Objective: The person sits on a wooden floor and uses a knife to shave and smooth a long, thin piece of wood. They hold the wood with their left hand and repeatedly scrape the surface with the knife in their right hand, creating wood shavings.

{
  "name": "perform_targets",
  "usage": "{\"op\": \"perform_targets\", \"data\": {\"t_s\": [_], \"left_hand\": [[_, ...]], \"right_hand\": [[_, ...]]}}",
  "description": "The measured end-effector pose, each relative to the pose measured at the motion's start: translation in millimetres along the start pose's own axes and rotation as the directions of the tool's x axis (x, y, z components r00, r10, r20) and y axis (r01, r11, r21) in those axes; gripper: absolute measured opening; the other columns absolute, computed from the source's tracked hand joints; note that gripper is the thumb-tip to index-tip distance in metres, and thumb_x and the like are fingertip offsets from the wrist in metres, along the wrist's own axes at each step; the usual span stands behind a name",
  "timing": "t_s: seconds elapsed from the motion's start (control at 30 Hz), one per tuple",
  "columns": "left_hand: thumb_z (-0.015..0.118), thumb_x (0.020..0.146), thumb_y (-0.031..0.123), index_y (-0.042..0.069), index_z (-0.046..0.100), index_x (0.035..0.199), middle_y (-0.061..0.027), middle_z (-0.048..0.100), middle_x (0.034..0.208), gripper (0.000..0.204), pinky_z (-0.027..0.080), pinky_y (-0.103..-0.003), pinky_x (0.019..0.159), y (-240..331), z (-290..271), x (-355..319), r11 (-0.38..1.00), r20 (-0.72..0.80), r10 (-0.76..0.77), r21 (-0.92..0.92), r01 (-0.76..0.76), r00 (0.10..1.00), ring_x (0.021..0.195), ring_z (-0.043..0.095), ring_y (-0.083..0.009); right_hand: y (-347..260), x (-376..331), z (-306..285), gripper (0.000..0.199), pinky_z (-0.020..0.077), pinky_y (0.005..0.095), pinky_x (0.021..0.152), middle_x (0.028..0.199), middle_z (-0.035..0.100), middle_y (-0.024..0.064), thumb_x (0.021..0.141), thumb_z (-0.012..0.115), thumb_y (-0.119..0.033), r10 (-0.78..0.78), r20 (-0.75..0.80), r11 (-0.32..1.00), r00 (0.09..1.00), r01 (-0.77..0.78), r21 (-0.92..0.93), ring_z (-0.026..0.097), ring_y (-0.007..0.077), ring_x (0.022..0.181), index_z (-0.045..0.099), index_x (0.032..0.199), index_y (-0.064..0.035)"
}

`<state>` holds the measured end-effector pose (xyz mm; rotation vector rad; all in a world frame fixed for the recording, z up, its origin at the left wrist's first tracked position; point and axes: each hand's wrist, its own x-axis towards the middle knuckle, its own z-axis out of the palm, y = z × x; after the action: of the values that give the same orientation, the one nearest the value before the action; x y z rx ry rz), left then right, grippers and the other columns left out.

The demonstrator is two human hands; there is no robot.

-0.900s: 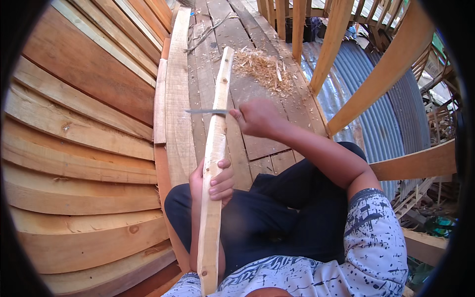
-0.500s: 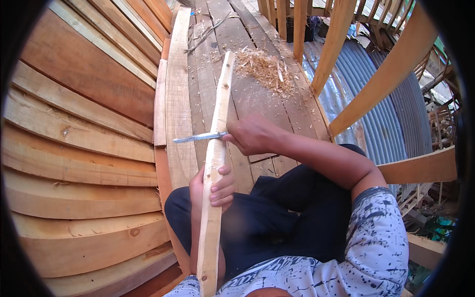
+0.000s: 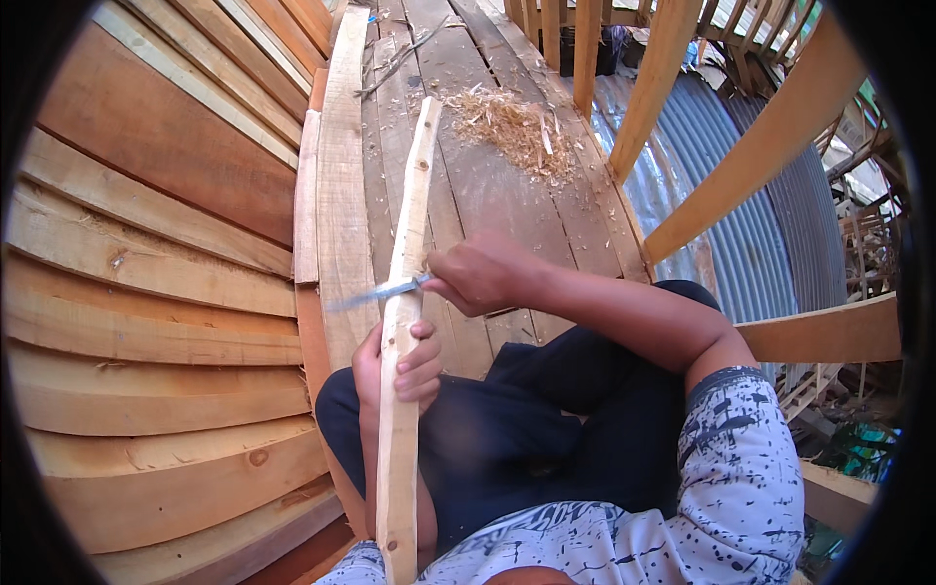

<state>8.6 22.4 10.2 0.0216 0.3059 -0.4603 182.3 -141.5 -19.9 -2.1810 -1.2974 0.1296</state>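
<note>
A long pale wooden pole [image 3: 398,444] with small knots runs upright through the view, from beside my body up over the floor boards. My left hand [image 3: 416,367] is closed around its middle, thumb and fingers wrapping the sides. Just above that grip, a knife [image 3: 390,290] lies crosswise on the pole, its grey blade pointing left and smeared by motion toward the tip. Right of the pole, my right hand [image 3: 480,273] is closed on the knife's handle, which the fingers mostly hide.
Wood shavings [image 3: 517,132] lie piled on the plank floor [image 3: 497,210] beyond the pole. Stacked boards [image 3: 161,336] line the left. Upright wooden posts [image 3: 645,102] stand on the right, with corrugated metal sheeting [image 3: 717,185] beyond them. A thin twig [image 3: 405,57] lies far ahead.
The knife and my right hand have moved a little down the pole, toward my left hand. The whole pole appears shifted slightly left. Both grips stay closed.
</note>
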Motion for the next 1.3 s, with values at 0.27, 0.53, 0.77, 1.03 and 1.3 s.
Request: {"op": "perform_targets", "data": {"t_s": [0.27,0.53,0.77,1.03,1.3], "left_hand": [[0.034,0.103,0.049,0.004,0.047,0.101,-0.0030,0.042,0.065,0.046,0.036,-0.027,0.041,1.6,-2.1,-1.1,1.000,0.034,0.003,0.004,-0.003,0.999,0.047,0.041,-0.0138],[0.033,0.103,0.048,0.005,0.046,0.101,-0.0023,0.041,0.064,0.045,0.038,-0.025,0.039,2.4,-2.6,-1.7,0.999,0.008,0.013,0.037,-0.013,1.000,0.045,0.042,-0.0127],[0.033,0.104,0.049,0.004,0.047,0.101,-0.0026,0.042,0.064,0.047,0.037,-0.026,0.038,4.6,-4.5,2.7,1.000,-0.053,0.012,0.021,-0.011,0.998,0.045,0.042,-0.0133],[0.034,0.103,0.047,0.004,0.047,0.101,-0.0028,0.041,0.063,0.045,0.036,-0.025,0.038,10.0,-7.5,5.8,1.000,-0.049,0.006,0.011,-0.005,0.999,0.044,0.041,-0.0133],[0.035,0.102,0.049,0.004,0.048,0.104,-0.0040,0.043,0.066,0.047,0.036,-0.028,0.041,17.6,-14.6,-3.4,0.998,0.042,-0.004,0.067,0.001,0.999,0.047,0.042,-0.0152]], "right_hand": [[4.8,-0.4,12.6,0.040,0.0486,0.0558,0.063,0.065,0.064,0.0209,0.100,0.053,-0.037,0.026,-0.065,1.000,0.998,-0.025,0.018,0.064,0.0447,0.063,0.066,0.083,-0.0032],[9.2,13.9,-6.1,0.036,0.0464,0.0544,0.057,0.060,0.059,0.0220,0.098,0.057,-0.037,0.016,-0.052,0.997,0.999,-0.019,-0.069,0.061,0.0459,0.059,0.057,0.081,-0.0046],[-3.5,11.4,2.2,0.036,0.0474,0.0550,0.057,0.062,0.061,0.0213,0.098,0.057,-0.039,0.073,-0.003,0.993,0.997,-0.073,-0.095,0.062,0.0450,0.059,0.058,0.091,-0.0038],[-0.5,12.0,14.9,0.036,0.0467,0.0524,0.053,0.061,0.059,0.0212,0.098,0.057,-0.035,0.114,-0.122,0.994,0.986,-0.112,0.021,0.061,0.0437,0.056,0.057,0.081,-0.0040],[-12.3,6.2,6.8,0.038,0.0489,0.0544,0.058,0.062,0.062,0.0192,0.098,0.058,-0.041,-0.043,0.013,0.988,0.999,0.044,-0.147,0.064,0.0430,0.058,0.059,0.088,-0.0049]]}}
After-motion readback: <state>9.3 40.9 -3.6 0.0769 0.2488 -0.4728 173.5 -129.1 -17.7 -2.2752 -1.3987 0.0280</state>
